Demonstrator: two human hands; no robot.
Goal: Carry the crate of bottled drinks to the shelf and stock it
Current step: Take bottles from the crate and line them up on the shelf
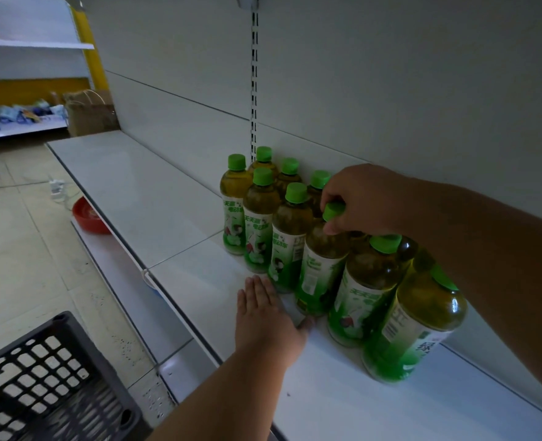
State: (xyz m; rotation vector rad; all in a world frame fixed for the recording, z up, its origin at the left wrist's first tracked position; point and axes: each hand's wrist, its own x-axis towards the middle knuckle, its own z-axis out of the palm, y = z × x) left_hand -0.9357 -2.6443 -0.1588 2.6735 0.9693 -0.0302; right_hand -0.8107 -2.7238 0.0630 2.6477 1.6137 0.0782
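Note:
Several green-capped bottles of amber drink stand in two rows on the white shelf, against its back panel. My right hand is closed around the green cap of one bottle in the front row, which stands on the shelf. My left hand lies flat on the shelf with fingers spread, its thumb at the base of that same bottle. The dark plastic crate sits at the lower left, below the shelf edge; its inside is mostly out of view.
Bare shelf stretches to the left of the bottles. A lower shelf holds a red bowl. A cardboard box stands at the shelf's far end, beside another shelving unit with packaged goods. Tiled floor lies left.

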